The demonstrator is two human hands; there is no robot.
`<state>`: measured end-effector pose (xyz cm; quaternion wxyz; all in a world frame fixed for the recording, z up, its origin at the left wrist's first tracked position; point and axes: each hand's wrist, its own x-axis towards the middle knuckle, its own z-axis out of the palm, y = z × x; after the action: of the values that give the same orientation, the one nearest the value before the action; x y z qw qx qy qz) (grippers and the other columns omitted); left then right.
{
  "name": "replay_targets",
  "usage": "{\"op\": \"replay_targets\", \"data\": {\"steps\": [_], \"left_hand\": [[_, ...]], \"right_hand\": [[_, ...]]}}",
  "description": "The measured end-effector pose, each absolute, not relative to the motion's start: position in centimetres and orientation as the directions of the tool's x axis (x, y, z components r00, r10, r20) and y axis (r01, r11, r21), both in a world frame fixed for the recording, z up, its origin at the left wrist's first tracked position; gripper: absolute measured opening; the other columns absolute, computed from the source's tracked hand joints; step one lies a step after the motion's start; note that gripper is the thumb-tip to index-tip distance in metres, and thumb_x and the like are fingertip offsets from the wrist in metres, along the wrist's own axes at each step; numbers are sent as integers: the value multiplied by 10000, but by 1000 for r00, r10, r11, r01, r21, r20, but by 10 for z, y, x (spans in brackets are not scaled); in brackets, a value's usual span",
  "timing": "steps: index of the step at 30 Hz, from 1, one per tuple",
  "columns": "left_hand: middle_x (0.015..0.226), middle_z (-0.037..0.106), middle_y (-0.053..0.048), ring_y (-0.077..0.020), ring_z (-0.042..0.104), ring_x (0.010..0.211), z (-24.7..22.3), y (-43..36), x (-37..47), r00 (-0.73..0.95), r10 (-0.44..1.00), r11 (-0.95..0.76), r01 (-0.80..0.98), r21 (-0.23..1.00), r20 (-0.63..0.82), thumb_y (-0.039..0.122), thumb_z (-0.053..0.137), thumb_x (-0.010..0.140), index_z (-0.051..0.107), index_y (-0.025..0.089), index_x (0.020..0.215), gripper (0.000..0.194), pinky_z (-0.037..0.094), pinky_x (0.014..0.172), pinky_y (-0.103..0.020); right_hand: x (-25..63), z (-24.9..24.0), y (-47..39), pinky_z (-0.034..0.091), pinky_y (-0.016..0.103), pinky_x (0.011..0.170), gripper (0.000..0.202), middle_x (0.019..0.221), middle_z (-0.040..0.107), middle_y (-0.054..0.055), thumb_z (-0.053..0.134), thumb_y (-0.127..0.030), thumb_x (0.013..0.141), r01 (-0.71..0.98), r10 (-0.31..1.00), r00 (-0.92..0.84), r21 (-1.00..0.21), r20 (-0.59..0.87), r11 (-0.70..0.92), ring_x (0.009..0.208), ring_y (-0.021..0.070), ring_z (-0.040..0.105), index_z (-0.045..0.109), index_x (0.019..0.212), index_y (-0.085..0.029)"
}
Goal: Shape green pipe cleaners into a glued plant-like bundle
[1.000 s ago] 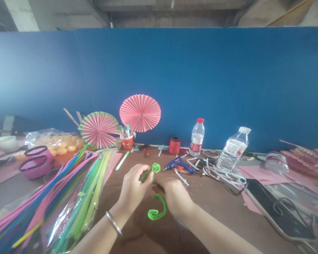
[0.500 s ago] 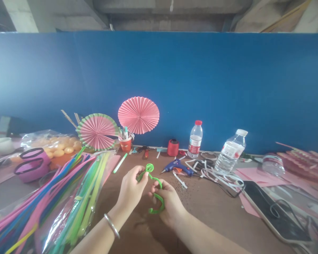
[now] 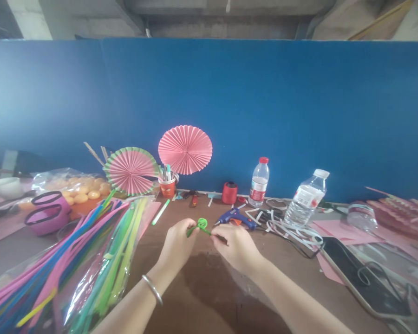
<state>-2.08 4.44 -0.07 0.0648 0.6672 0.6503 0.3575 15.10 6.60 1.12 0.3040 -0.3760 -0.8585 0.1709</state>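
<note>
A green fuzzy stem (image 3: 202,224), coiled into a small spiral at one end, is held over the brown table (image 3: 195,297). My left hand (image 3: 179,239) pinches it just left of the coil, with a silver bangle on that wrist. To the right of the coil, my right hand (image 3: 235,243) is closed on the straight part, and a short dark piece of it shows past the fingers. The rest of the stem is hidden by my right hand. Behind my right hand lies a blue glue gun (image 3: 235,217).
Bagged colored stems (image 3: 101,260) cover the left side. Paper fans (image 3: 185,149) and a red cup (image 3: 167,188) of pens stand at the back. Two bottles (image 3: 258,183), a red spool (image 3: 229,192), white strips (image 3: 296,232) and a dark phone-like device (image 3: 364,278) are further right.
My right hand has moved up and now grips the stem beside the coil. The stem's curved loose end no longer hangs in view; it is pulled straighter between my hands.
</note>
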Motion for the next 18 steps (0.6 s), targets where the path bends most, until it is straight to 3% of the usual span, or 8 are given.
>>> {"op": "replay_targets", "data": {"steps": [3,7,13,18], "left_hand": [[651,592,4,-139,521,602,-2,42,-16,12,939,-207,816,540,343,182,467,753,572,191,682,126,356,583,-238],[629,596,2,-135,509,568,-1,39,-11,106,950,-251,817,520,293,145,465,735,586,193,677,142,339,558,-234],[602,607,1,-135,521,555,-2,37,-9,205,947,-302,828,473,246,167,485,727,581,189,641,131,316,532,-227],[607,618,4,-134,537,567,1,36,-9,258,951,-308,796,521,167,189,502,711,622,180,671,127,331,542,-220]], "right_hand": [[159,19,69,295,221,578,193,658,562,13,455,-135,798,564,615,-659,-257,433,785,652,130,477,594,672,-181],[164,25,71,294,230,584,213,667,554,12,426,-145,837,541,536,-731,-121,422,833,651,131,441,580,693,-181],[162,24,73,291,235,578,205,662,548,7,433,-144,842,503,501,-749,-120,434,856,662,131,432,576,700,-183],[162,20,77,312,216,593,195,661,546,-1,461,-129,827,505,552,-701,-234,451,831,676,124,450,574,678,-185]]}}
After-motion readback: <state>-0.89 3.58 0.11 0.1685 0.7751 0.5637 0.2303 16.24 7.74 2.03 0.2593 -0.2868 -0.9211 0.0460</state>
